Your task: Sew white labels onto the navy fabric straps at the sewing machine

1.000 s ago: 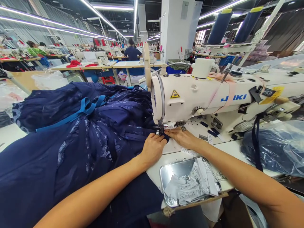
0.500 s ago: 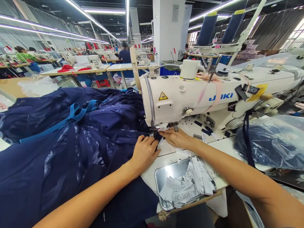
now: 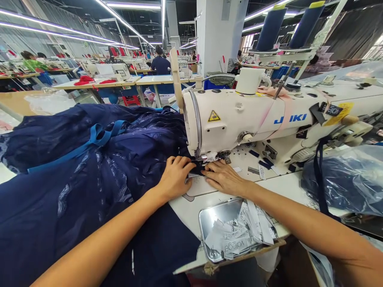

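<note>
A navy garment (image 3: pixel 119 147) with pale lace-like trim is bunched to the left of a white sewing machine (image 3: pixel 233 115). Its edge runs under the needle area. My left hand (image 3: pixel 176 177) has its fingers curled on the cloth just left of the presser foot (image 3: pixel 205 157), thumb toward me. To the right of the foot, my right hand (image 3: pixel 226 178) lies low on the machine bed, fingers stretched out, fingertips at the dark cloth edge. The exact stitching spot is hidden by fingers and machine head.
A metal tray (image 3: pixel 206 223) of white printed labels (image 3: pixel 239 235) sits at the front edge. Dark fabric scraps (image 3: pixel 265 162) lie on the bed. A plastic bag (image 3: pixel 344 179) with navy cloth is at right. Thread cones (image 3: pixel 271 30) stand above; people work behind.
My left hand has moved a little left and up, and its thumb and fingers are farther apart. The right hand stays beside the presser foot. The view has shifted slightly.
</note>
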The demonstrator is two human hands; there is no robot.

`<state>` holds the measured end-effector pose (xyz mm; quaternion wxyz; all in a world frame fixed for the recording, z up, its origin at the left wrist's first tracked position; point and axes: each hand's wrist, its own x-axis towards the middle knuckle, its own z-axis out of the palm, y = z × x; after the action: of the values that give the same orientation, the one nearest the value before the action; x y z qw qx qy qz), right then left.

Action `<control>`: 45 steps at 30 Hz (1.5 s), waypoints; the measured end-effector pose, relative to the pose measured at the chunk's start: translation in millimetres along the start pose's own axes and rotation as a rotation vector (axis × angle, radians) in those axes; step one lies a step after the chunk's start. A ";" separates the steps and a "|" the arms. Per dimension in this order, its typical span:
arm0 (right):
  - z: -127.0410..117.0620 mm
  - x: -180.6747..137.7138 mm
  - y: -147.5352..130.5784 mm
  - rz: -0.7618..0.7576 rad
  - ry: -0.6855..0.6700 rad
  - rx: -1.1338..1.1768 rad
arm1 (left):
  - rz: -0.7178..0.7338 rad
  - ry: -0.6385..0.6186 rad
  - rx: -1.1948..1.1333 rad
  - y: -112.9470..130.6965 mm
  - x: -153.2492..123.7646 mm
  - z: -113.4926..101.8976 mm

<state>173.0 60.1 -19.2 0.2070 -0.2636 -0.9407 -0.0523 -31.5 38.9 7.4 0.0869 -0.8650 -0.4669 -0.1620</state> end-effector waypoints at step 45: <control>4.5 -6.0 13.3 -0.064 0.092 0.134 | 0.266 -0.083 0.021 -1.6 -7.7 9.8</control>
<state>182.9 69.5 -25.9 0.2653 -0.2165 -0.9395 -0.0080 -34.8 36.7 -4.5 0.0971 -0.9243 -0.3530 -0.1081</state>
